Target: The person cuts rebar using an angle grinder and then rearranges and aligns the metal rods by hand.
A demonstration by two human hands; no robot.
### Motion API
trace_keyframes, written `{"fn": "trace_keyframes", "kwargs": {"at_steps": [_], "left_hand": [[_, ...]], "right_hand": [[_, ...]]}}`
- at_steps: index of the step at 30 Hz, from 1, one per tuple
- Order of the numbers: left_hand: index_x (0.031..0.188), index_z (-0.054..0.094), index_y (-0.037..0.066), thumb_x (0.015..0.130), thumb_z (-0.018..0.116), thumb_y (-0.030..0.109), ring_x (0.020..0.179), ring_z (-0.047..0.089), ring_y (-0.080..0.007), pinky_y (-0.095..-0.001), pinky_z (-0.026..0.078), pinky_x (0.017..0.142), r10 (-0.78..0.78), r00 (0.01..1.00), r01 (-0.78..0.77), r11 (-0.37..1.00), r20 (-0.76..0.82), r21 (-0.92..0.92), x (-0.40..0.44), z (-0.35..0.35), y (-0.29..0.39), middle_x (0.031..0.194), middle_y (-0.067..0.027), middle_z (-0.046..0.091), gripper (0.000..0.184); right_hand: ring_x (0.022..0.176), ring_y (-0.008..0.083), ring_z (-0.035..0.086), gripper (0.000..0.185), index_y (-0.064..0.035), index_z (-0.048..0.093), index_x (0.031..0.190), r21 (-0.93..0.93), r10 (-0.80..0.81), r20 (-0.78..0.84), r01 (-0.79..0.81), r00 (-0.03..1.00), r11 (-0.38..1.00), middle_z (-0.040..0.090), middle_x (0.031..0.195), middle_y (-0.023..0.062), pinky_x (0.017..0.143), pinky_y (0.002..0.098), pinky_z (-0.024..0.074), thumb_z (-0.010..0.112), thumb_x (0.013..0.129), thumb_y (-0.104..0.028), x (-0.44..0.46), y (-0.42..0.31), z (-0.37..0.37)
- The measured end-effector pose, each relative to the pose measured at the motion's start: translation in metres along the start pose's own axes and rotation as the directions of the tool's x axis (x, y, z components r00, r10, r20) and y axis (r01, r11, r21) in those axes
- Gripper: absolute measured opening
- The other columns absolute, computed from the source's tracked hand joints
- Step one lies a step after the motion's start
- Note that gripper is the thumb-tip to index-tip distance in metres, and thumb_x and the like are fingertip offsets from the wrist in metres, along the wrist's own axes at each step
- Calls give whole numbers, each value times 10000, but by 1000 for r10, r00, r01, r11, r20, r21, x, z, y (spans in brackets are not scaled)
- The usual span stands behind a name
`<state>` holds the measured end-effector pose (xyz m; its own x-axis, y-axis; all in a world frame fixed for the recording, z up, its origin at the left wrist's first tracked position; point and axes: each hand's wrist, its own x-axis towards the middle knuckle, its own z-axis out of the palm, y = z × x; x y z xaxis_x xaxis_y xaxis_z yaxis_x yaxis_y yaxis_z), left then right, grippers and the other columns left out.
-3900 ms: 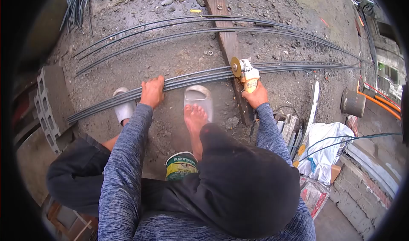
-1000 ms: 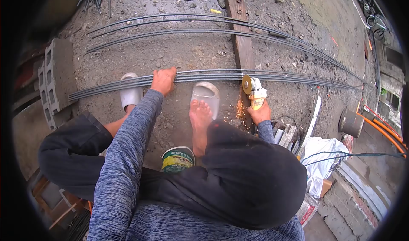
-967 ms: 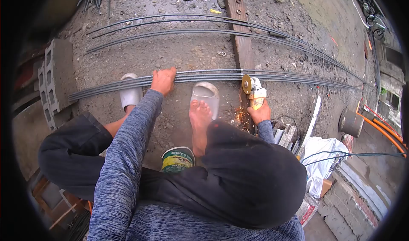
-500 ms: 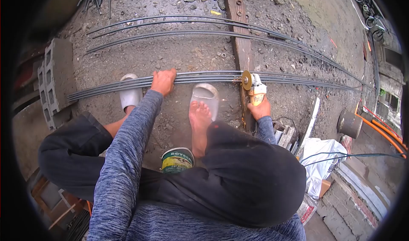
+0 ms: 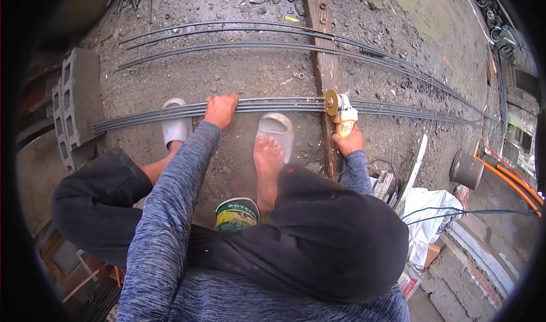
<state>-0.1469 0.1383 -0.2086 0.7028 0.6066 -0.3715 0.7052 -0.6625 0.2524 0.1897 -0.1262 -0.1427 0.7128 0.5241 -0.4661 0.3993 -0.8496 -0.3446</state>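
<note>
My right hand (image 5: 349, 140) is wrapped round the yellow-and-white body of an angle grinder (image 5: 345, 118). Its round disc (image 5: 331, 102) stands upright against a bundle of steel rebar (image 5: 273, 106), with a few sparks beside it. To the left, my left hand (image 5: 221, 110) is closed over the same bundle. The bars cross a wooden beam (image 5: 326, 66) near the disc. Their left part passes over the slipper (image 5: 177, 129) on my left foot. A second slipper (image 5: 274, 129) lies partly under my bare right foot (image 5: 268, 162).
More rebar (image 5: 227, 45) lies farther out across the beam. Concrete hollow blocks (image 5: 78, 106) stand at the left. A paint bucket (image 5: 236, 214) sits between my legs. At the right are a white plastic sack (image 5: 429, 208), a grey cylinder (image 5: 467, 169) and orange pipes (image 5: 509, 180).
The view has shifted slightly. Sparks that streamed down along the beam are now only a few near the disc. Both hands keep their grips.
</note>
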Motion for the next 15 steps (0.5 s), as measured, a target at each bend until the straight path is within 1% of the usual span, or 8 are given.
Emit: {"fn": "trace_keyframes", "kwargs": {"at_steps": [5, 8, 11, 14, 15], "left_hand": [[1072, 590, 103, 894, 532, 121, 916, 695, -365, -617, 442, 872, 4, 1000, -4, 1000, -7, -15, -1, 2, 0, 931, -131, 716, 188], [1063, 596, 104, 903, 529, 126, 925, 696, -360, -617, 445, 875, -8, 1000, 8, 1000, 5, -24, 0, 0, -1, 924, -134, 718, 175], [1055, 600, 104, 907, 531, 131, 927, 697, -359, -613, 447, 869, -2, 1000, 2, 1000, -13, -28, 0, -1, 0, 924, -137, 719, 165], [1047, 603, 105, 908, 533, 133, 923, 698, -357, -606, 449, 854, -5, 1000, 4, 1000, -17, -22, -2, 1, 0, 924, -137, 719, 158], [1044, 603, 104, 908, 534, 133, 919, 699, -356, -605, 450, 848, 0, 1000, -1, 1000, -28, -17, -2, 1, 0, 921, -137, 719, 155]], "right_hand": [[1018, 395, 684, 700, 43, 589, 1202, 17, 12, 39, -13, 999, 1000, 699, 1088, 256, 910, 446, 539, 808, 631, -297, 2, 4, 3], [1022, 396, 683, 694, 29, 595, 1203, -46, 46, 13, -45, 999, 998, 698, 1096, 255, 912, 447, 538, 808, 633, -305, 0, -3, 0], [1024, 395, 683, 678, 23, 603, 1190, -15, 22, 15, -21, 1000, 1000, 698, 1097, 255, 913, 447, 538, 808, 635, -308, -1, -4, -1], [1015, 394, 684, 660, 21, 610, 1175, -15, 49, 7, -49, 999, 999, 700, 1091, 252, 906, 447, 539, 807, 636, -306, 9, 11, 10], [1011, 391, 686, 658, 23, 611, 1171, 16, 40, 13, -41, 999, 999, 701, 1086, 251, 904, 446, 539, 808, 635, -305, 7, 7, 7]]}}
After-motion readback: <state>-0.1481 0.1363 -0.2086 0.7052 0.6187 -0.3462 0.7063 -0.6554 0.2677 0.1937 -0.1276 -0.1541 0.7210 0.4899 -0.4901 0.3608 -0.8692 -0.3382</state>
